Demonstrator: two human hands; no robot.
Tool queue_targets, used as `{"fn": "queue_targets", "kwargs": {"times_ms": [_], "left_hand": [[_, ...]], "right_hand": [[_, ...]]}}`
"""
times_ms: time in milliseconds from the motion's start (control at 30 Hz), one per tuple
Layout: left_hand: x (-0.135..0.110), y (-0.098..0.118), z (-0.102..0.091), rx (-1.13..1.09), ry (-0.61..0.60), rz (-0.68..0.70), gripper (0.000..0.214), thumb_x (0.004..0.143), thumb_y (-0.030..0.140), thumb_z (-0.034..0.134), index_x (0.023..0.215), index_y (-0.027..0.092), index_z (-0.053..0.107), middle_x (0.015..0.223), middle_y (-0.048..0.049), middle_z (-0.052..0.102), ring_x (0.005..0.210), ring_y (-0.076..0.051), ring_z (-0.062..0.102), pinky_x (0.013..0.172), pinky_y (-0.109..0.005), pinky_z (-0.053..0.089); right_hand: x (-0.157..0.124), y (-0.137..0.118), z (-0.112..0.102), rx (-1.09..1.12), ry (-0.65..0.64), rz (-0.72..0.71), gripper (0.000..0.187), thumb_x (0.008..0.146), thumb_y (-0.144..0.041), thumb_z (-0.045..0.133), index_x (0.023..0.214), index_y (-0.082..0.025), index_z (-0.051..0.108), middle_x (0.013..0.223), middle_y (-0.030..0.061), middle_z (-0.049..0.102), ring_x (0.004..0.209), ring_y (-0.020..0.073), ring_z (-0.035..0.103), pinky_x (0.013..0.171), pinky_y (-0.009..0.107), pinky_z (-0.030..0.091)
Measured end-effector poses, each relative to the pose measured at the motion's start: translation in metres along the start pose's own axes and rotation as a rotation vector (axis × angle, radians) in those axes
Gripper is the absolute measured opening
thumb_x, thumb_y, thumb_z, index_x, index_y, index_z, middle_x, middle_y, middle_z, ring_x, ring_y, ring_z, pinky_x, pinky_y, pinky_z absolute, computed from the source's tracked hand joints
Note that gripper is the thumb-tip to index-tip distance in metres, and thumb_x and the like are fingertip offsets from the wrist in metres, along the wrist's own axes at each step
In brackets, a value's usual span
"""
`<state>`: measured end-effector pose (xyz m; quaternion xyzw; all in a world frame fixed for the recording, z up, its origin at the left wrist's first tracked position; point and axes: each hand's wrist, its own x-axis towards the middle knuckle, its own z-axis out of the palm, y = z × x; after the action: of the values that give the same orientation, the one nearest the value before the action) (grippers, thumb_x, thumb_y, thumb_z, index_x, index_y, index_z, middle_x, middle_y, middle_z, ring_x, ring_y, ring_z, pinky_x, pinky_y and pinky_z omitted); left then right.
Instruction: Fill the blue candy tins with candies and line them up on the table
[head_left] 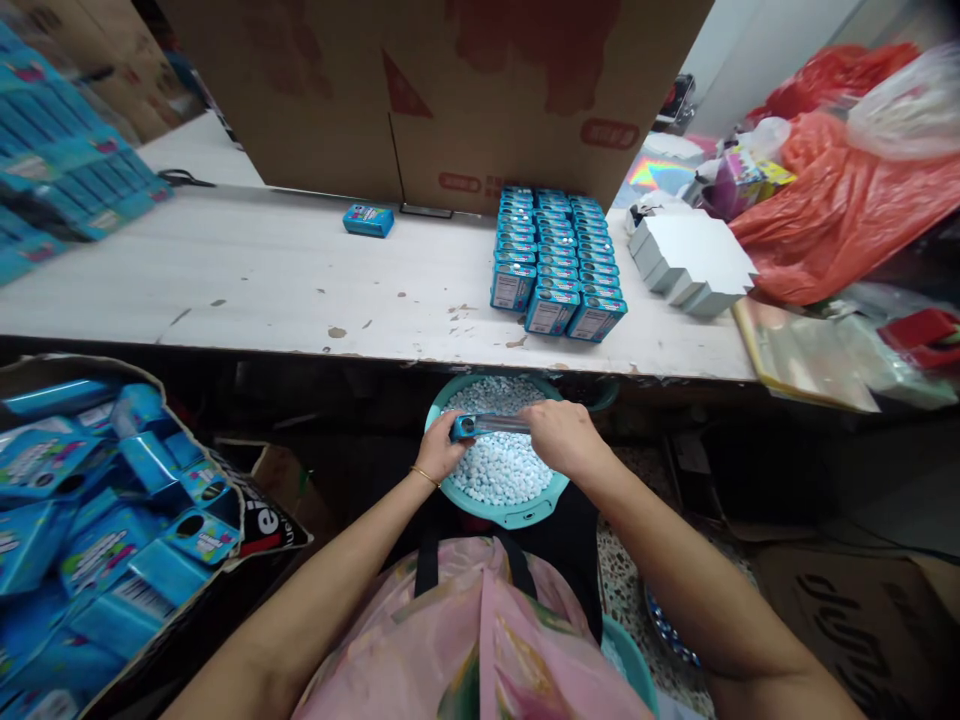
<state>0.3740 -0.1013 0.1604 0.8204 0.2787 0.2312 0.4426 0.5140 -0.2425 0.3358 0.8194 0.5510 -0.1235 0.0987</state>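
My left hand (441, 447) grips a small blue box (464, 428), with its end turned to the right. My right hand (566, 437) is closed around one end of a clear plastic tube-like piece (504, 424), which reaches across to the blue box; whether it goes inside, I cannot tell. Both hands are above a teal basin (517, 518) full of small white and pale blue pellets (510, 470). The basin sits at my lap, just below the table edge.
On the white table (285, 290) stand rows of blue boxes (555, 260), a single blue box (368, 220) and stacked white cartons (694, 260). A large cardboard box (337, 120) stands behind. An open container (262, 500) of blue boxes is at left; red plastic bags (817, 220) lie right.
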Motion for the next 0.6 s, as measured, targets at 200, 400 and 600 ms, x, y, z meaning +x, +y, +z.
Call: {"fn": "queue_targets", "kwargs": {"times_ms": [200, 400, 600], "left_hand": [[-0.006, 0.003, -0.020, -0.103, 0.079, -0.101, 0.043, 0.062, 0.031, 0.066, 0.101, 0.018, 0.054, 0.090, -0.0022, 0.060, 0.084, -0.018, 0.056, 0.079, -0.031, 0.044], [-0.016, 0.004, -0.038, -0.142, 0.188, -0.210, 0.046, 0.057, 0.037, 0.069, 0.095, 0.017, 0.055, 0.085, -0.0018, 0.061, 0.078, -0.017, 0.057, 0.075, -0.031, 0.046], [-0.021, 0.001, -0.045, -0.166, 0.219, -0.228, 0.046, 0.056, 0.038, 0.070, 0.094, 0.016, 0.055, 0.085, -0.0023, 0.062, 0.078, -0.017, 0.058, 0.076, -0.032, 0.046]], "right_hand": [[-0.006, 0.040, 0.076, 0.088, -0.037, 0.154, 0.032, 0.082, -0.010, 0.032, 0.099, -0.022, 0.057, 0.097, 0.0083, 0.062, 0.087, 0.0192, 0.058, 0.072, 0.029, 0.040], [0.032, 0.004, 0.164, 0.326, -0.064, 0.223, 0.034, 0.084, -0.013, 0.034, 0.106, -0.023, 0.057, 0.099, 0.0066, 0.063, 0.093, 0.0166, 0.056, 0.077, 0.026, 0.039], [0.061, -0.010, 0.192, 0.562, 0.026, 0.228, 0.032, 0.083, -0.021, 0.040, 0.107, -0.026, 0.060, 0.107, 0.0025, 0.062, 0.101, 0.0170, 0.054, 0.083, 0.026, 0.039]]}}
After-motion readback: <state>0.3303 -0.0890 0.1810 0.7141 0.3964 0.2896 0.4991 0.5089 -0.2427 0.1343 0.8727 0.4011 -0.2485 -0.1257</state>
